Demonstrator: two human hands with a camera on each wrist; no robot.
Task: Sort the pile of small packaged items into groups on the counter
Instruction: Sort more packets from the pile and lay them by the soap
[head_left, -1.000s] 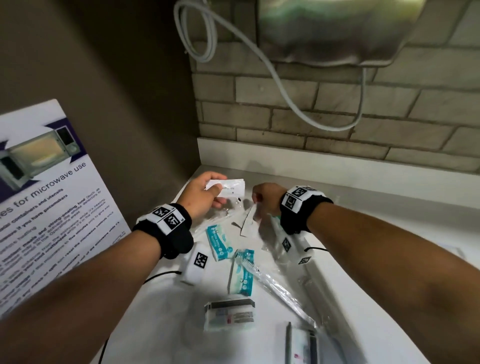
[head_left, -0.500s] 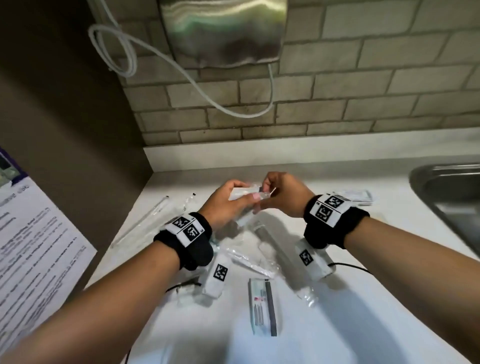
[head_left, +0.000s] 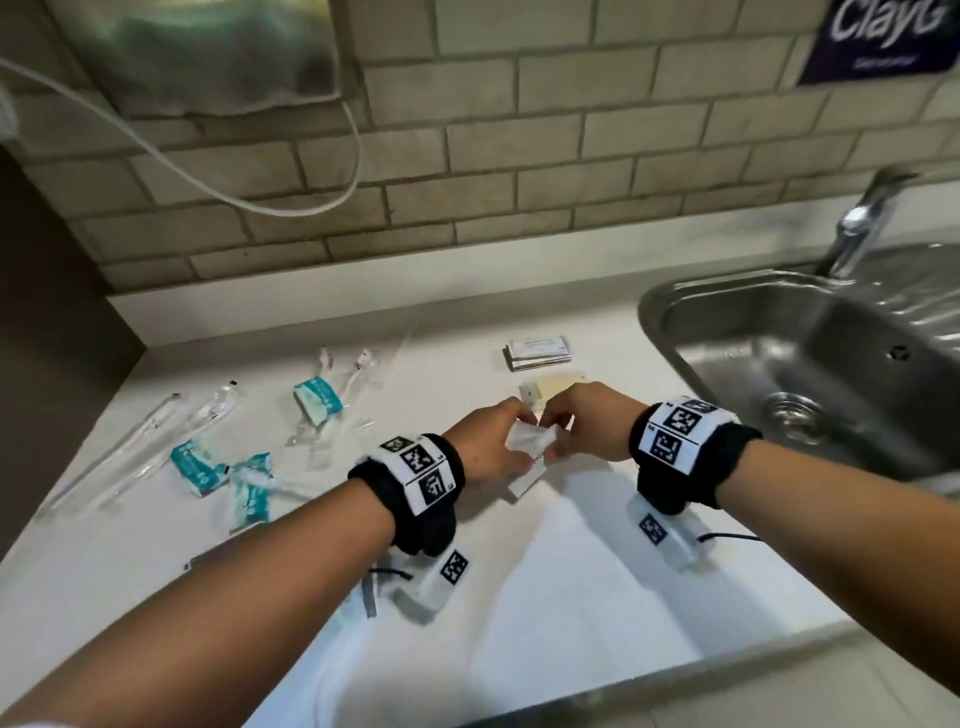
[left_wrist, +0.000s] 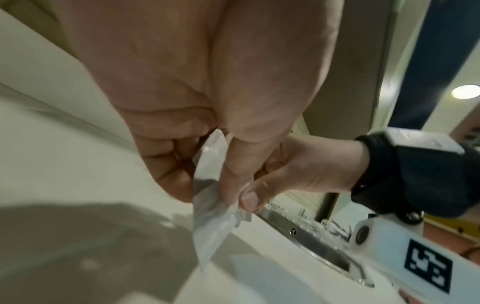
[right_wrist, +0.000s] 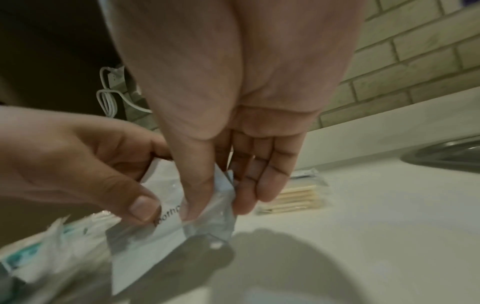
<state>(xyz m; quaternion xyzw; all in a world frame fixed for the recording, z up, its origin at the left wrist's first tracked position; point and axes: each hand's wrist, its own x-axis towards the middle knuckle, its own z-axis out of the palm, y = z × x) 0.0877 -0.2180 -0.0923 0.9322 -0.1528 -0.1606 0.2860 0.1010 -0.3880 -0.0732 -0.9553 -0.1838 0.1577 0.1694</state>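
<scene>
Above the table (head_left: 571, 571), near the sink (head_left: 727, 322) | grip: left hand (head_left: 483, 447) and right hand (head_left: 587, 423) both pinch one thin white paper sachet (head_left: 530, 441), held up off the surface | step: judged carrying it to a group | next: lay it by the pale toothpick packet (right_wrist: 298, 198), then let go gently.

On the desk (head_left: 597, 597) the sink (head_left: 670, 312) sits at the right, its tap (head_left: 862, 218) behind it against the brick wall (head_left: 519, 156). Both hands meet above the middle, left hand (head_left: 488, 447) and right hand (head_left: 592, 421) holding one sachet (head_left: 530, 441) between them. Just behind them lies a pack of sticks (head_left: 558, 387), and behind that a small stack of packets (head_left: 537, 353). The wrapped toothbrushes (head_left: 311, 410) lie spread at the left.
</scene>
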